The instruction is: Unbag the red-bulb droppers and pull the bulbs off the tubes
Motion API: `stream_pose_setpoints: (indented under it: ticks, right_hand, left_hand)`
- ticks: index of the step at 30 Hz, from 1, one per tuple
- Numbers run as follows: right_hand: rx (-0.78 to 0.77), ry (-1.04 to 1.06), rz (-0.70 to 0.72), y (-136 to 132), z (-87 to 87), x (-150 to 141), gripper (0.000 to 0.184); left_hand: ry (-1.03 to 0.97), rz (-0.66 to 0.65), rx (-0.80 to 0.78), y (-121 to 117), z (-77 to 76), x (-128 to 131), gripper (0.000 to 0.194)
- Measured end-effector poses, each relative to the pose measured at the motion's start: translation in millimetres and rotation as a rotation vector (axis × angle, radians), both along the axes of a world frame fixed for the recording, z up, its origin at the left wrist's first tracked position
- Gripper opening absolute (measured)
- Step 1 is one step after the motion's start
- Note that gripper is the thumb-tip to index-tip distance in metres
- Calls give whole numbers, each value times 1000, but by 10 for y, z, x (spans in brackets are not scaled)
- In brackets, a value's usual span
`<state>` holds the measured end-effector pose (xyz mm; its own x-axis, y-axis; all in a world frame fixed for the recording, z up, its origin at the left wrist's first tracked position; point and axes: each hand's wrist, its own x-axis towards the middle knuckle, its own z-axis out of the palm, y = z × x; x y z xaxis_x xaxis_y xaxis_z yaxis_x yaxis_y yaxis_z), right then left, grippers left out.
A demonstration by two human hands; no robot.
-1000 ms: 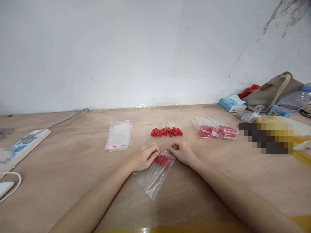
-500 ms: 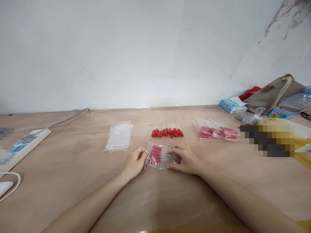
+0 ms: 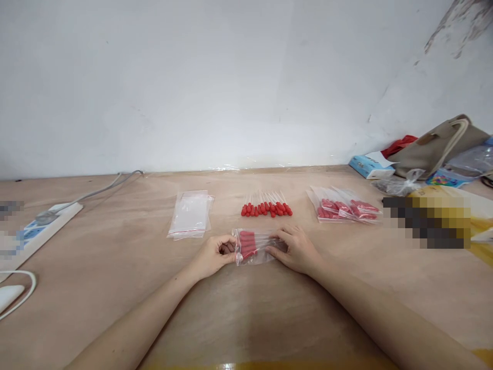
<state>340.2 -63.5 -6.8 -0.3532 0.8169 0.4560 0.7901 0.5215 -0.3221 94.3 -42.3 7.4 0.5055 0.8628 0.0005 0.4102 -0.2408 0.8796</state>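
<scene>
A clear zip bag lies in front of me with several red-bulbed droppers inside, bulbs toward the left, thin clear stems toward the right. My left hand pinches the bag's left edge between thumb and fingers. At the other end, my right hand has thumb and fingers closed on the bag over the stems. Just beyond it is a row of loose droppers, red bulbs facing me. Flat zip bags are stacked to the left. Filled bags of droppers overlap on the right.
On the left are a power strip with a grey cable and a white cord. A blue box, a beige bag and yellow packaging crowd the right. A wall closes off the back.
My left fingers have shifted on the bag's left edge, and the bag lies flatter. My right hand has closed in on the bag's right end.
</scene>
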Motion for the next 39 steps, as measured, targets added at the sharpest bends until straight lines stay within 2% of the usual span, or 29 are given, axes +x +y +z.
stream_pose_setpoints:
  ticks: [3, 9, 13, 15, 22, 28, 32, 35, 39]
  right_hand:
    - [4, -15, -26, 0, -4, -18, 27]
    - [9, -42, -49, -2, 0, -39, 27]
    - [-5, 8, -8, 14, -7, -18, 29]
    - [-24, 26, 21, 20, -6, -6, 29]
    - [-45, 39, 54, 17, 6, 4, 26]
    - [-68, 38, 62, 24, 0, 14, 26]
    - [-74, 49, 74, 23, 5, 24, 26]
    - [-74, 58, 80, 20, 13, 26, 26]
    - [-74, 58, 81, 20, 14, 24, 25]
  left_hand:
    - [2, -42, 42, -16, 13, 10, 30]
    - [184, -72, 376, -53, 35, 15, 34]
    - [311, -146, 589, -67, 24, 30, 27]
    - [368, -159, 640, -66, 20, 39, 28]
    - [370, -127, 541, -90, 81, 79, 13]
    - [341, -102, 527, -92, 103, 96, 8]
    - [322, -75, 473, -29, 151, 2, 5]
    - [303, -47, 353, 51, 227, -126, 10]
    - [293, -105, 290, 128, 317, -240, 16]
